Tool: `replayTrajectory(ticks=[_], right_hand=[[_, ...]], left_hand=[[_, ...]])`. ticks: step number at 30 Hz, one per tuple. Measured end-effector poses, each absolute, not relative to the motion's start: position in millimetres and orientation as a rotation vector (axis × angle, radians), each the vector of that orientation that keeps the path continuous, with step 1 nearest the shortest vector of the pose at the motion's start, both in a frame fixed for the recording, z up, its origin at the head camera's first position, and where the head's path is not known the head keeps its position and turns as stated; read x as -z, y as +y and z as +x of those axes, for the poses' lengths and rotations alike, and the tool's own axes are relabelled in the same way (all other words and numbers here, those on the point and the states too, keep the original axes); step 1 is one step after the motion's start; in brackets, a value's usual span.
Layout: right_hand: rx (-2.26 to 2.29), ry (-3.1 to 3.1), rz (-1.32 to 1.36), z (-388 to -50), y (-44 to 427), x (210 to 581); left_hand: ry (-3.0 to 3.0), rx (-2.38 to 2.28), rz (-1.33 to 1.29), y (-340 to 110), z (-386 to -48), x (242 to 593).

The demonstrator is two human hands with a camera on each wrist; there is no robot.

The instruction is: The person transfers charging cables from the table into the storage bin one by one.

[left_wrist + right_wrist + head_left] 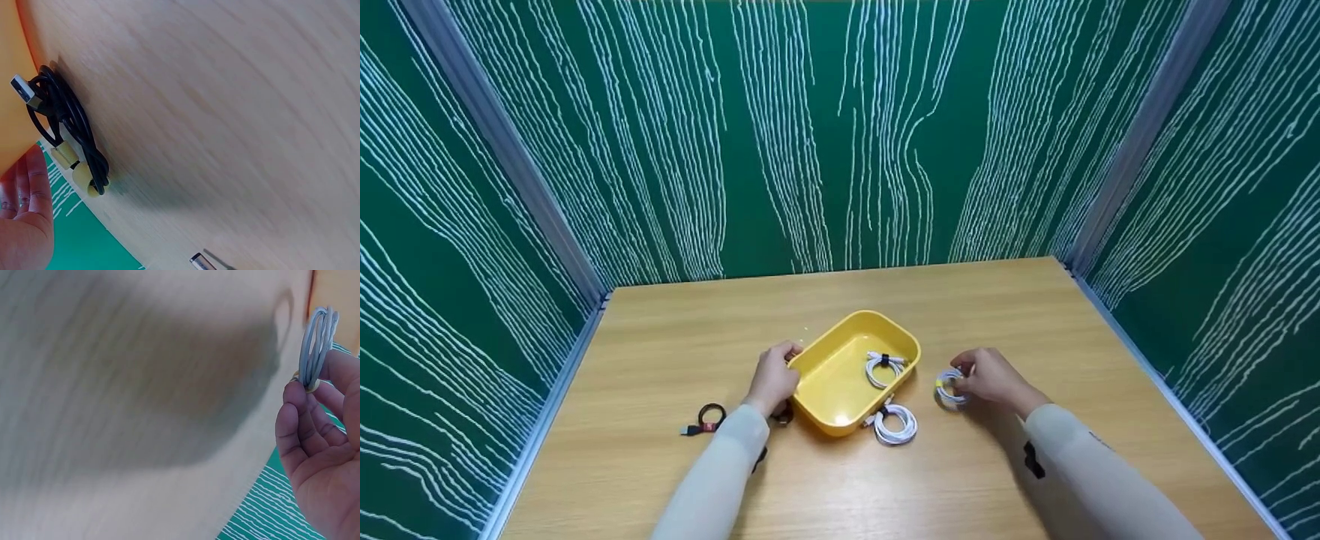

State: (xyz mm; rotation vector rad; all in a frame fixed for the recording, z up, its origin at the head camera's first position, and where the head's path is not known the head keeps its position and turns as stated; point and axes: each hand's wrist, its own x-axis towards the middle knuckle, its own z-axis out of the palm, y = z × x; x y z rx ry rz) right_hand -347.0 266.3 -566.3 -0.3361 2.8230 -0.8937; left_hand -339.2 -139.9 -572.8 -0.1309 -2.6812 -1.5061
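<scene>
My left hand (774, 375) grips the left rim of a yellow plastic bin (819, 397), its fingers against the outer wall in the left wrist view. To the bin's right, my right hand (996, 381) pinches a coiled white cable (315, 349) with a yellow tie, held above the table in the right wrist view. Inside the bin lies another white cable coil (871, 377) with a black strap. A further white coil (911, 427) rests on the table against the bin's near right side. Beside the bin's left wall is a black USB cable (84, 135) with a yellowish tie.
A small black cable (711, 409) with a red tie lies left of my left forearm. The wooden table (690, 322) is bounded by green panels (855, 150) with white wavy lines at the back and sides. A metal plug (199, 261) shows in the left wrist view.
</scene>
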Motion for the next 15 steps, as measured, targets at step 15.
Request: replayTrajectory(ticks=[15], right_hand=[[0.895,2.83,-0.404,-351.2,261.2,536.6]], left_hand=[[-2.681,1.483,-0.159,-140.5,-340.7,574.8]])
